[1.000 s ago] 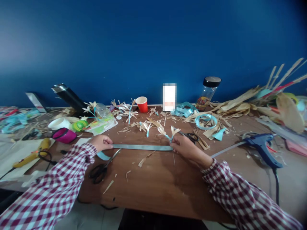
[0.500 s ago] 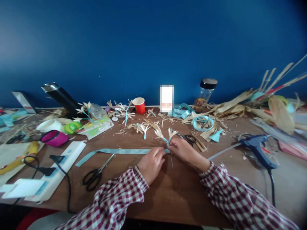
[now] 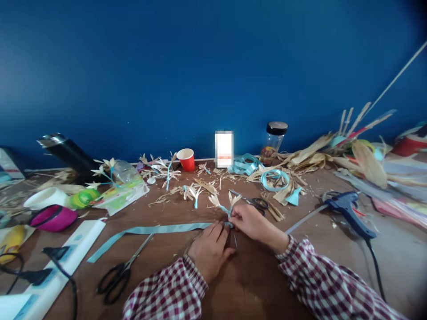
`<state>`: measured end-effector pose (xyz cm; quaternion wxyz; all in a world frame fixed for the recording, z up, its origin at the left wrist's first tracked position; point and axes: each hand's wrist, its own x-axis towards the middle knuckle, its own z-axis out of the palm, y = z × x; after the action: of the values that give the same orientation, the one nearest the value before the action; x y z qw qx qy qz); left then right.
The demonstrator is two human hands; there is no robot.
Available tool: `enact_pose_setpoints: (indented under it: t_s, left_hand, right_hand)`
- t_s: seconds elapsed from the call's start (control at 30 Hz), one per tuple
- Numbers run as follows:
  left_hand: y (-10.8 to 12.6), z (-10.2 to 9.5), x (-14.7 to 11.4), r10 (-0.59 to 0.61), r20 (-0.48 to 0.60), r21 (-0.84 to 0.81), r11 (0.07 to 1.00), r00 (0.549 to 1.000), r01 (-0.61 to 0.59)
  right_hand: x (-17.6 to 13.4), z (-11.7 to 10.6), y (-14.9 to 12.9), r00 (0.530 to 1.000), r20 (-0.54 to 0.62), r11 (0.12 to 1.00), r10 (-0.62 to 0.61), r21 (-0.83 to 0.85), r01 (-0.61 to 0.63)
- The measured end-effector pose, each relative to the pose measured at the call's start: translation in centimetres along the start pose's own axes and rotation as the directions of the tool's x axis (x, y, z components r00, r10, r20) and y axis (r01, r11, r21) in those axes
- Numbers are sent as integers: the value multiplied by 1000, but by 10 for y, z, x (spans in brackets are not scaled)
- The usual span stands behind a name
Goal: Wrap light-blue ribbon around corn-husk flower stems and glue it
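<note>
- Left hand [image 3: 211, 252] has come right, over the ribbon [image 3: 160, 229]; its grip I can't tell.
- Right hand [image 3: 252, 223] pinches the flower [image 3: 234, 201].
- Joining them, apparently; next needs steady pressing.

My left grip [image 3: 211, 250] angles palm-down over the table [image 3: 256, 289]; my right grip [image 3: 251, 221] pinches low above it.

Forks into two cream heads as blue-stemmed flower sprig [image 3: 230, 210]; extends left of the sprig as light-blue ribbon [image 3: 167, 229], angled near its tip.
</note>
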<state>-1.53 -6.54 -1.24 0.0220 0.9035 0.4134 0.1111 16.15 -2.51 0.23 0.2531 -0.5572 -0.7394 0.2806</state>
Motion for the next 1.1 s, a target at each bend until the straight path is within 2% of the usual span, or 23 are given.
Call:
enact_pose_setpoints:
  t_s: [0.13,0.23,0.33,0.53,0.8,1.1]
  left_hand:
    - [0,-1,0,25,-30,19,1000,999,-25]
    - [-2,-4,0,64,-6,7,998,998,-63]
    - [-5,-6,0,51,33,-14,999,998,-51]
    - [-5,-5,-1,39,43,-40,999,998,-37]
    - [-3,-14,-1,45,103,-71,997,994,-38]
    - [1,-15,0,10,125,-34,999,992,-6]
  right_hand:
    - [0,-2,-8,1000,5,992,-24,-122,25]
    - [-1,-2,-11,1000,9,983,-22,-184,23]
    - [-2,0,-10,1000,13,978,15,-209,-12]
    - [-2,0,-10,996,-27,963,91,-251,-94]
    - [5,-2,0,996,32,983,82,-170,-76]
    - [4,1,-1,992,-8,987,123,-104,-123]
